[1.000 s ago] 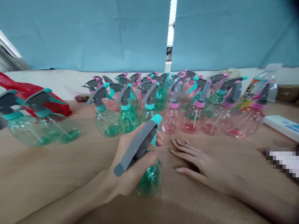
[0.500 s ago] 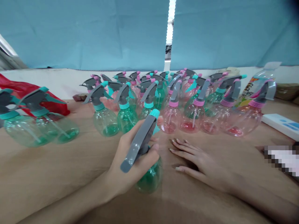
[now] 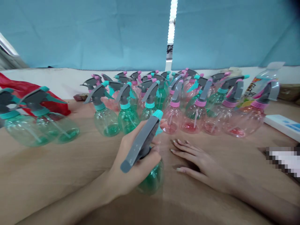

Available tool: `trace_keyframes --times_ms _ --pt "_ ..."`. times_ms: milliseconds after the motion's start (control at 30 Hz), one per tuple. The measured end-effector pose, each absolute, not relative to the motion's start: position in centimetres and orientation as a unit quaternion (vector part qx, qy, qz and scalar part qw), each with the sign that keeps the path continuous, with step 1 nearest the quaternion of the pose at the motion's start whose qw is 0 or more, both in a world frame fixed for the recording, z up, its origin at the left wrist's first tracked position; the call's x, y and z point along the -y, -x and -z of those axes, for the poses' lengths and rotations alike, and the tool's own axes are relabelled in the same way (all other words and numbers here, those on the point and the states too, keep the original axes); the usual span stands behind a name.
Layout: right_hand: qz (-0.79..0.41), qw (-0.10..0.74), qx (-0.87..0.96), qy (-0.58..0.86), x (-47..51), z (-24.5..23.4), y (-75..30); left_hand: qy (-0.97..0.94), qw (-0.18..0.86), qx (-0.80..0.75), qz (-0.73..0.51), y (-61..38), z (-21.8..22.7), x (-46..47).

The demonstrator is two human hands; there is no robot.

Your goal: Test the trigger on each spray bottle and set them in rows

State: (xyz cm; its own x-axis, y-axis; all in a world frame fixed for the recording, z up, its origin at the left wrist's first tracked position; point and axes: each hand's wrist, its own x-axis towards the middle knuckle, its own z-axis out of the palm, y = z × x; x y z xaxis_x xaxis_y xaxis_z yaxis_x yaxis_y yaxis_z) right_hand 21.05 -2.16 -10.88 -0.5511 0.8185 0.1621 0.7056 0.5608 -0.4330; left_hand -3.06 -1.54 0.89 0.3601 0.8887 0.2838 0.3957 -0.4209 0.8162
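A green spray bottle [image 3: 153, 176] with a grey trigger head and turquoise nozzle stands upright near the front middle of the table. My left hand [image 3: 130, 162] is wrapped round its neck, just under the head, and hides part of the bottle. Flat on the table to its right lies my right hand [image 3: 199, 162], fingers spread and holding nothing. Ahead of the hands, green spray bottles [image 3: 127, 120] and pink spray bottles [image 3: 172, 120] stand in rows, several of each. Two more green spray bottles [image 3: 59, 128] are at the left.
Behind the left bottles lies a red plastic bag [image 3: 56, 107]. At the right are a clear drink bottle [image 3: 262, 78], a white box [image 3: 283, 126] and a blurred-out item [image 3: 284, 161]. A blue cloth [image 3: 93, 34] hangs behind the brown table [image 3: 58, 175].
The spray bottle's head in my left hand has turned slightly, its nozzle shifting a little to the right. My right hand stays flat in the same place.
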Motion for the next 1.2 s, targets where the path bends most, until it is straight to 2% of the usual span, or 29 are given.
trace_keyframes --times_ms 1200 --pt "-0.165 0.185 0.864 0.438 2.13 10.81 -21.08 -0.743 0.319 -0.417 -0.415 2.8 -0.38 1.32"
